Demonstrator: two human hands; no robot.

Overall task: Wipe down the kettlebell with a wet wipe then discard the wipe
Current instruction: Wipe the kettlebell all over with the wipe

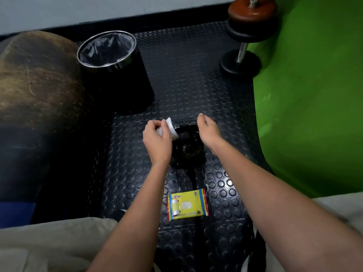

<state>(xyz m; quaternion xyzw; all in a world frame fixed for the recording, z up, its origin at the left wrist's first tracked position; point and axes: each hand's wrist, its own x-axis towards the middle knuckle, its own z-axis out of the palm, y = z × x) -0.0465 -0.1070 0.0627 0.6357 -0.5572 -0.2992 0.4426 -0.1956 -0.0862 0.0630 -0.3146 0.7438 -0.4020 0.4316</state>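
1. The left hand (pixel 157 138) pinches a white wet wipe (pixel 170 128) in curled fingers and presses it against the left side of the kettlebell's handle.
2. The right hand (pixel 208 128) is over the right end of that handle with its fingers curled down; whether they actually close round the handle I cannot tell, since the far side is hidden.
3. The kettlebell (pixel 187 147) sits on the studded black floor mat (pixel 176 79) between the two hands, its dark, glossy body below the handle loop.
4. Judging by its kind, the kettlebell is heavy and rigid and will not shift under a wipe (the wet gloss may make it slippery); the handle is the sound place to steady or tilt it.
5. The wipe is soft, limp and light, best bunched in the fingertips so it does not fold away.
6. Counted: one kettlebell, one wipe in hand, one yellow wipe packet (pixel 187 205) lying nearer the person.
7. Further out: one black bin (pixel 117 75) with a liner, beyond and to the left, where the wipe should go; one dumbbell (pixel 245 36) at far right, against a green surface (pixel 314 95).
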